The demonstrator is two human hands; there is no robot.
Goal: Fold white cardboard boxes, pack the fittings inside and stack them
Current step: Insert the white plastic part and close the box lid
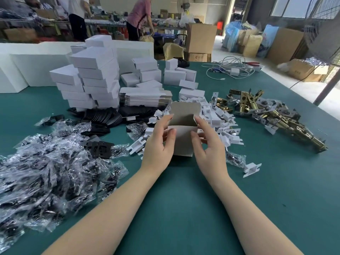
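Note:
A half-folded cardboard box (184,124) with a grey inside stands open in the middle of the green table (184,199). My left hand (158,142) grips its left side, thumb on the near flap. My right hand (207,144) grips its right side, thumb also on the near flap. Behind it lies a stack of flat box blanks (145,98). Folded white boxes (92,80) are piled at the back left. Brass latch fittings (272,111) lie in a heap at the right. Small white card inserts (219,116) are scattered around the box.
Clear bags of black parts (46,172) cover the left side. Black plates (103,118) lie beside the blanks. White foam blocks (27,67) stand at the back left, cables (230,69) at the back right. Two people work at a far bench (110,23).

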